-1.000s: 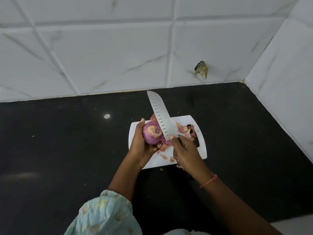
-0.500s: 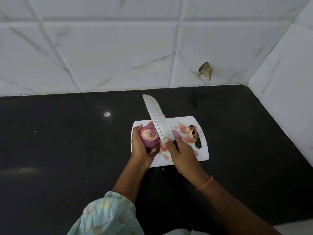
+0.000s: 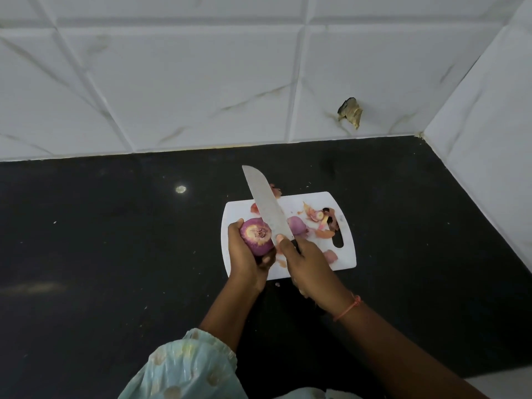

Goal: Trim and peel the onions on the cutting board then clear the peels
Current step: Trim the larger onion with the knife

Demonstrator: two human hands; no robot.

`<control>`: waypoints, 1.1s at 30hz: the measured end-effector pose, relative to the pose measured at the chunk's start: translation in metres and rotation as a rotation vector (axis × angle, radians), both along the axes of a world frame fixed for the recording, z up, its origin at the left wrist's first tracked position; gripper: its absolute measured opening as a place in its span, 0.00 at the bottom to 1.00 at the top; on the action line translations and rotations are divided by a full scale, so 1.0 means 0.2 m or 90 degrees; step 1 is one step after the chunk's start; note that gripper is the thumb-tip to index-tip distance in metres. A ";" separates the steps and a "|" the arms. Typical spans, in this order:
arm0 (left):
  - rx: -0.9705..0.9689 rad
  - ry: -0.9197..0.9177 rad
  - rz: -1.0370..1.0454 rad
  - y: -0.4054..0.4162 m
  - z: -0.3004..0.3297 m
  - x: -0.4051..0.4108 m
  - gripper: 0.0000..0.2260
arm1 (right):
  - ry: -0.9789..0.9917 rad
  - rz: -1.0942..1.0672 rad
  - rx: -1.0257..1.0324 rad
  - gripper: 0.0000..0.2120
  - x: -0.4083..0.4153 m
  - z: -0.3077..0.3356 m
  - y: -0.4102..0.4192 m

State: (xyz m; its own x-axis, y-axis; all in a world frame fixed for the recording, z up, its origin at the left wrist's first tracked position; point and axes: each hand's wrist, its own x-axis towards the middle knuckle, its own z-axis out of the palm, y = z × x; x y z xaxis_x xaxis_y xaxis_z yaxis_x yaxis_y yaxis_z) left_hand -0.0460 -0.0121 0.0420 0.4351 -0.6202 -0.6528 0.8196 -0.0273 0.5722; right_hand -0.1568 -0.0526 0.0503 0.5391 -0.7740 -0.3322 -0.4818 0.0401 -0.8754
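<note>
left fingers (image 3: pixel 233 229) curled round the onion (image 3: pixel 257 235), right hand (image 3: pixel 305 262) gripping the knife (image 3: pixel 266 205) just beside it

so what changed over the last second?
Little. The knife blade tipped slightly left against the onion. The left hand kept gripping the onion, the right hand the knife. The peels on the cutting board stayed put.
</note>
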 end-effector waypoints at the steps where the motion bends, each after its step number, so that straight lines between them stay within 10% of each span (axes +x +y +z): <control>1: -0.004 0.003 -0.001 0.00 -0.01 -0.02 0.24 | 0.002 0.006 0.007 0.17 0.01 0.01 -0.01; 33: 0.001 -0.040 0.060 -0.07 0.03 -0.09 0.23 | -0.021 0.001 0.047 0.15 -0.02 0.02 0.05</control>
State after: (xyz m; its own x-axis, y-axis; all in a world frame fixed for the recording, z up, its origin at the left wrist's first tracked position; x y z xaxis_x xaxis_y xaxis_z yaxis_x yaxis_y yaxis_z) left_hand -0.0646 -0.0259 0.0477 0.5320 -0.5737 -0.6227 0.7807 0.0478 0.6230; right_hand -0.1598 -0.0421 0.0544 0.5520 -0.7474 -0.3697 -0.4526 0.1039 -0.8857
